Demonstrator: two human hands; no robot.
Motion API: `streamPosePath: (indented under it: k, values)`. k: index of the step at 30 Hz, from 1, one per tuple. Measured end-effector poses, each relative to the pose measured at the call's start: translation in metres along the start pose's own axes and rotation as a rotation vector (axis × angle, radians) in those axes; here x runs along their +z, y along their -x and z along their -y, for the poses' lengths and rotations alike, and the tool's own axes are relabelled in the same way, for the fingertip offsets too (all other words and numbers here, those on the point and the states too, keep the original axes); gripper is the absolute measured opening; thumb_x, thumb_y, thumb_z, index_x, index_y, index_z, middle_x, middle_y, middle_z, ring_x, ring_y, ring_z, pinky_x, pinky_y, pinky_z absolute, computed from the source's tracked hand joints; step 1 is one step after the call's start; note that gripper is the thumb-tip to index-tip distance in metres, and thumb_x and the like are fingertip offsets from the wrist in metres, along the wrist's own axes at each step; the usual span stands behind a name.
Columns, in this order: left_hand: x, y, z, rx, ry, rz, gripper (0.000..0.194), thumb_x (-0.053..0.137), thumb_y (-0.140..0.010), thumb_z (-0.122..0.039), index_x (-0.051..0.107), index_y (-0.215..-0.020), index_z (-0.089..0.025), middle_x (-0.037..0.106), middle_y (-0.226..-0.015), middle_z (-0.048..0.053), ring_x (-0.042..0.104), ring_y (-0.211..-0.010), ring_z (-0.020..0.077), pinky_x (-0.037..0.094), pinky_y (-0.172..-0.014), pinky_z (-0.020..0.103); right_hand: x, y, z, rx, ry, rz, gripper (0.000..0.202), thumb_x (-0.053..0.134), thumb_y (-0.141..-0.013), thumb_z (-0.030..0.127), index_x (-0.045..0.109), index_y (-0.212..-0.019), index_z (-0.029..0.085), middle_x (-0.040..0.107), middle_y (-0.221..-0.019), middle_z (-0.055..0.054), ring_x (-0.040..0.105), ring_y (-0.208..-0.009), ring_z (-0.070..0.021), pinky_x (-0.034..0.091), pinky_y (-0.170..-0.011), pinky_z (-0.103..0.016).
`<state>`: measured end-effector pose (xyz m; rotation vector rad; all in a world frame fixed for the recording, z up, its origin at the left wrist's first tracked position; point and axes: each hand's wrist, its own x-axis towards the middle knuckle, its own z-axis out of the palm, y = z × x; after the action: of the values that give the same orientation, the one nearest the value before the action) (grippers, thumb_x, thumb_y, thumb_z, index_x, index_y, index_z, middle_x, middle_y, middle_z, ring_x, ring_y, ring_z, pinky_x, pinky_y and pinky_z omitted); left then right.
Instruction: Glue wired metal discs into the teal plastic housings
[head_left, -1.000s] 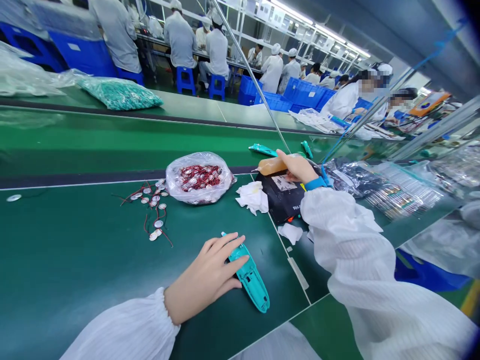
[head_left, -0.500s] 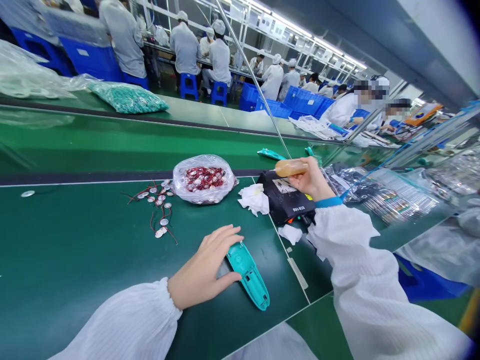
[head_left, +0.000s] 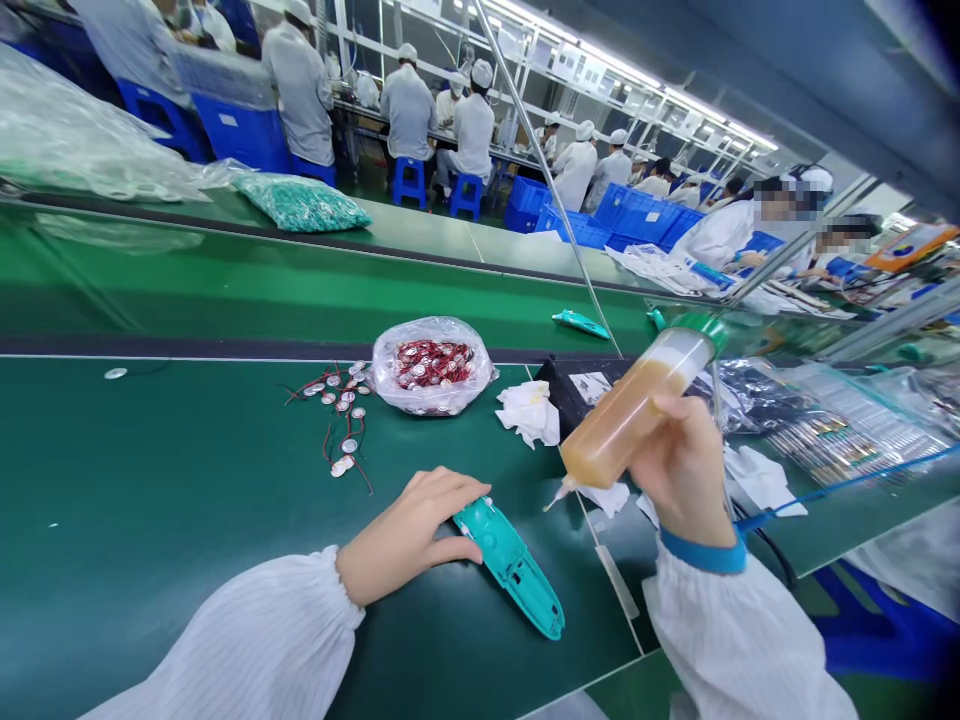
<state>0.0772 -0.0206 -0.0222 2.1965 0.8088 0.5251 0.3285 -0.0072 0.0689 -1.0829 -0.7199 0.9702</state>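
Observation:
My left hand (head_left: 416,535) is closed on the upper end of a teal plastic housing half (head_left: 517,572), thumb on one side and fingers on the other. The housing lies tilted over the green bench, its hollow inner side facing up. In my right hand (head_left: 682,465) is a clear squeeze bottle (head_left: 622,415) of amber liquid with a green bottom end. It is held slanted, its thin needle tip pointing down and left, above and right of the housing, not touching it.
A plastic bag (head_left: 433,366) of small round discs with red wires sits mid-bench, with loose wired discs (head_left: 343,400) left of it. Crumpled tissue (head_left: 529,410) and a black box (head_left: 570,385) lie behind the bottle. Another teal housing (head_left: 581,323) rests on the conveyor (head_left: 300,290).
My right hand has brought the bottle from over the black box toward me, turning its tip downward. My left hand has taken hold of the housing and tilted it slightly. The view has shifted.

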Motion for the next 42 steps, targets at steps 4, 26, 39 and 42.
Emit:
streamPosePath:
  k: [4, 26, 39, 42]
  values:
    - [-0.005, 0.0, 0.002, -0.048, 0.031, -0.007, 0.054, 0.058, -0.077, -0.058, 0.053, -0.121, -0.026, 0.061, -0.117, 0.005, 0.052, -0.107, 0.0238, 0.032, -0.097, 0.04, 0.016, 0.008, -0.027, 0.08, 0.039, 0.03, 0.041, 0.07, -0.06, 0.053, 0.057, -0.081, 0.02, 0.058, -0.065, 0.0, 0.058, -0.06, -0.018, 0.05, -0.053, -0.03]
    - [-0.011, -0.002, -0.006, -0.099, 0.038, 0.013, 0.05, 0.062, -0.075, -0.053, 0.055, -0.117, -0.026, 0.063, -0.114, 0.003, 0.054, -0.102, 0.022, 0.036, -0.088, 0.034, 0.01, 0.015, -0.073, 0.028, 0.296, 0.054, 0.043, 0.073, -0.065, 0.053, 0.059, -0.088, 0.02, 0.065, -0.077, -0.002, 0.063, -0.077, -0.0245, 0.051, -0.065, -0.035]
    - [-0.01, -0.002, -0.005, -0.085, 0.032, -0.002, 0.05, 0.061, -0.076, -0.055, 0.056, -0.117, -0.027, 0.064, -0.114, 0.003, 0.054, -0.101, 0.022, 0.037, -0.089, 0.035, 0.011, 0.015, -0.071, -0.019, 0.325, 0.076, 0.04, 0.072, -0.069, 0.05, 0.061, -0.093, 0.02, 0.067, -0.087, -0.003, 0.062, -0.082, -0.0222, 0.048, -0.069, -0.033]
    - [-0.01, -0.002, -0.005, -0.085, 0.035, 0.0, 0.05, 0.06, -0.076, -0.055, 0.056, -0.118, -0.027, 0.064, -0.114, 0.003, 0.054, -0.101, 0.0222, 0.037, -0.089, 0.035, 0.012, 0.015, -0.071, -0.031, 0.328, 0.082, 0.04, 0.071, -0.069, 0.05, 0.061, -0.095, 0.021, 0.067, -0.089, -0.003, 0.062, -0.084, -0.0227, 0.048, -0.072, -0.034]
